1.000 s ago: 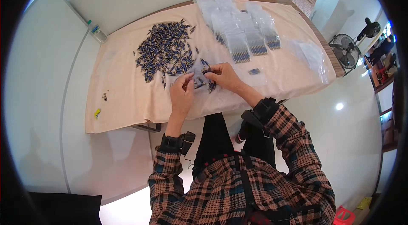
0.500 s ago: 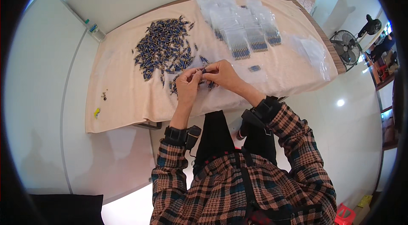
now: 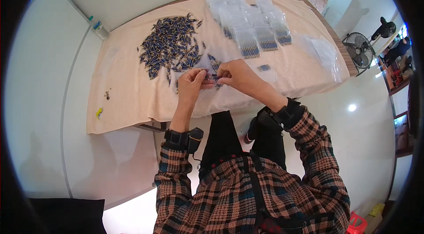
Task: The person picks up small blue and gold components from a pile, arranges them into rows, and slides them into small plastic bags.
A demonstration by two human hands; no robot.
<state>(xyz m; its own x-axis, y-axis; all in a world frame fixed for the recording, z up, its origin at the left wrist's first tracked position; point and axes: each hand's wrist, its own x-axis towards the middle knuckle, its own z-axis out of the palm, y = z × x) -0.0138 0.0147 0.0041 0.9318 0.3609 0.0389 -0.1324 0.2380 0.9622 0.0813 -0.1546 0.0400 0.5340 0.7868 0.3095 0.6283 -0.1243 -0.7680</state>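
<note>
My left hand and my right hand meet near the table's front edge, fingertips almost touching. The right hand pinches a small dark-blue cylindrical part between thumb and fingers. My left thumb and fingers are closed beside it; what they hold, if anything, is too small to make out. Several blue parts with brass-coloured tips lie just beyond and under the hands. Farther back on the left spreads a large heap of the same parts. A short row of them lies right of my right hand.
Clear plastic bags, several with rows of blue parts, lie at the back right. More flat bags are near the right edge. A pinkish cloth covers the table. A bottle stands at the left edge; a yellow item lies front left.
My hands have moved slightly apart. The left has shifted a little to the left, and the right has turned with its wrist moving right. The blue part between them now shows more.
</note>
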